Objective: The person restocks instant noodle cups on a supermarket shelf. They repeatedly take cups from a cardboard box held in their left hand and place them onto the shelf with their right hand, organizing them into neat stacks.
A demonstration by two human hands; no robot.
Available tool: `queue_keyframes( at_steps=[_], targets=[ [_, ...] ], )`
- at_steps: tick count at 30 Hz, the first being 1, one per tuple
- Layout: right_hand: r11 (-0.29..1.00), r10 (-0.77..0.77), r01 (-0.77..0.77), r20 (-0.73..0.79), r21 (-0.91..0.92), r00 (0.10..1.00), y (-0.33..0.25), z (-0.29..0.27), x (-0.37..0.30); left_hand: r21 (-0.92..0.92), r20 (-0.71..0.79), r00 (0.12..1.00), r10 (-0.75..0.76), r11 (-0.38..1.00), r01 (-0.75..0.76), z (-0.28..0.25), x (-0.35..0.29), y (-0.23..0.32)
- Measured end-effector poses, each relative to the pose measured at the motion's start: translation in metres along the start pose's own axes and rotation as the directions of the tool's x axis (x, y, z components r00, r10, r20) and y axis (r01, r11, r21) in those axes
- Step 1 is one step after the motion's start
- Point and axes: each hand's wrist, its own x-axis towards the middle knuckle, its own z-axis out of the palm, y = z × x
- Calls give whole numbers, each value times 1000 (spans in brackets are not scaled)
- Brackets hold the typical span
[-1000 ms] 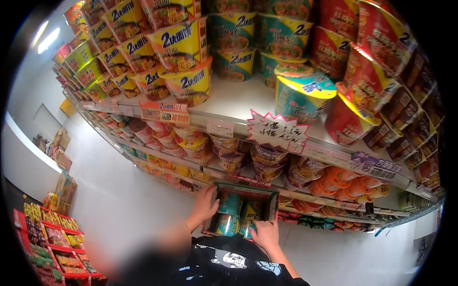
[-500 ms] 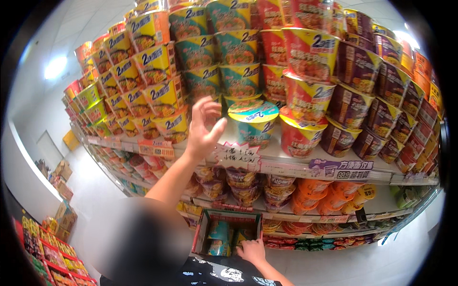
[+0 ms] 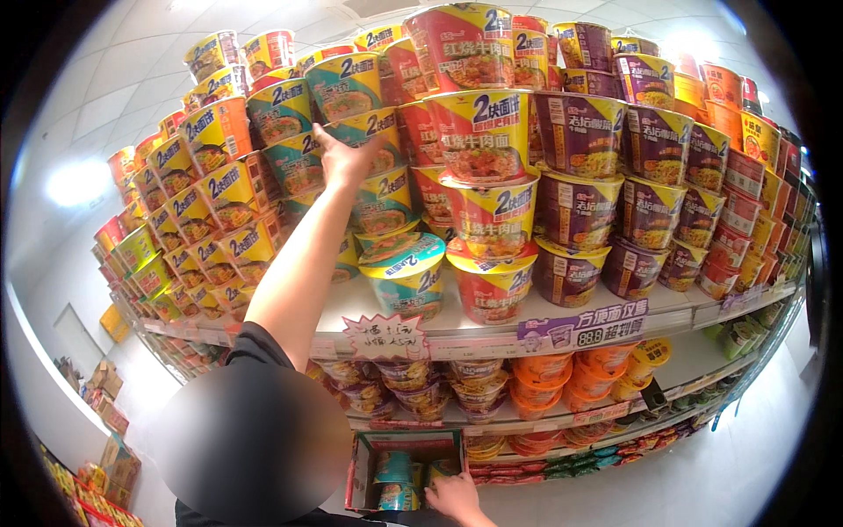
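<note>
My left hand [image 3: 344,162] is raised to a stack of teal and yellow instant noodle cups [image 3: 300,162] on the upper shelf. Its index finger is stretched out and its thumb apart, against the front of the cups. Below stands a teal cup with a blue and yellow lid [image 3: 404,279], near the shelf edge. My right hand [image 3: 454,497] is low down at the near right corner of a cardboard box [image 3: 355,470], fingers curled over its rim. Inside the box lie several teal noodle cups [image 3: 395,483].
Red noodle cups [image 3: 492,290] and purple noodle cups [image 3: 575,206] are stacked high to the right, yellow ones [image 3: 233,193] to the left. A spiky price card [image 3: 385,337] hangs at the shelf edge. Lower shelves hold orange tubs [image 3: 536,386]. Cartons [image 3: 118,465] stand on the left.
My left hand has risen from above the shelf edge to the upper teal cups. My view has shifted, showing more of the right stacks. My right hand stays at the box.
</note>
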Motion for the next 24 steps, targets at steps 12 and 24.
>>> queue_keyframes(
  at_steps=[12,24],
  targets=[
    [999,36,-35,-24,29,999,-3,-2,2,9,-126,985,115,993,-115,3,3,3],
    [993,57,-45,103,-113,993,-6,3,3,-614,-24,948,316,744,-264,-94,-67,16]
  ],
)
